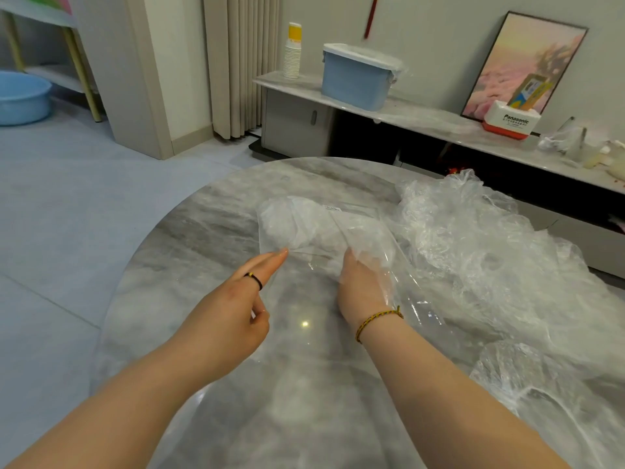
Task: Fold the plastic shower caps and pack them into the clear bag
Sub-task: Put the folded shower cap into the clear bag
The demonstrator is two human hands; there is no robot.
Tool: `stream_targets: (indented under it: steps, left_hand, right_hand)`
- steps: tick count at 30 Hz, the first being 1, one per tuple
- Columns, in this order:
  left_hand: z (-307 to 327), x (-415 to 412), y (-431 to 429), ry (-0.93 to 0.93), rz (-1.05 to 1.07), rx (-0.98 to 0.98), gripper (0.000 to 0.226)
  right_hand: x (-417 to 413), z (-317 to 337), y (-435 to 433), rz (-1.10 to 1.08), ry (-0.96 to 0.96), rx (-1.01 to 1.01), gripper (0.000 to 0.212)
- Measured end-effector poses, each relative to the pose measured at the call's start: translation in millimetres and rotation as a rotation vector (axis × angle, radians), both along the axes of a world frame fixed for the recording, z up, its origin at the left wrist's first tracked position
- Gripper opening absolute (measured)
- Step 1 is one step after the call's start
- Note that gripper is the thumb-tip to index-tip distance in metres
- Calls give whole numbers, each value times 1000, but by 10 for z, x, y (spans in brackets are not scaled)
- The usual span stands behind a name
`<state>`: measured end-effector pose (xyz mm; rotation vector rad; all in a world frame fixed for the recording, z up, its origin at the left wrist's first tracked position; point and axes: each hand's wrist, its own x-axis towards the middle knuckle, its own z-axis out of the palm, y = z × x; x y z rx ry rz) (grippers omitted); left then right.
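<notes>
Clear bag (324,228) on table (203,231) centre, right hand (363,286) inside it, shower caps (473,238) heaped to its right

2 bare forearms reach forward — left hand (233,309) with fingers (270,262) stretched straight, right hand (363,289) palm-down, its fingertips hidden.

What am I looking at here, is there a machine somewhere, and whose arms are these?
No machine here. The one picture comes from a camera worn on a person's head, looking down at their own bare arms. The left hand reaches straight fingers to the mouth of a clear bag lying on a round marble table. The right hand is pushed inside that bag, against crumpled packed caps; plastic hides its fingertips. A loose pile of shower caps lies on the table to the right, not yet packed.
</notes>
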<state>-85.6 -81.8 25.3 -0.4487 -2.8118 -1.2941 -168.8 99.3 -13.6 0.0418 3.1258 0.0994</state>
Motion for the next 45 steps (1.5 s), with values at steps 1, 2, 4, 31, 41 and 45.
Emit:
stream_targets:
  steps: [1, 2, 4, 31, 41, 45]
  left_hand:
    - [-7, -3, 0, -1, -2, -1, 77]
    - [-12, -5, 0, -4, -6, -4, 76]
    - [-23, -10, 1, -15, -18, -13, 77]
    - [-36, -68, -54, -65, -6, -13, 81]
    - [11, -24, -59, -116, -38, -14, 79]
    - [35, -21, -73, -153, -65, -36, 79]
  right_hand:
    - [25, 21, 15, -34, -16, -30, 52]
    - [5, -27, 28, -75, -19, -120, 48]
    - [-112, -131, -8, -200, -3, -446, 36]
    - [-809, 1, -396, -342, 434, -1311, 21]
    - [-829, -76, -371, 198, 120, -400, 66]
    - [-911, -56, -324, 64, 145, -163, 58]
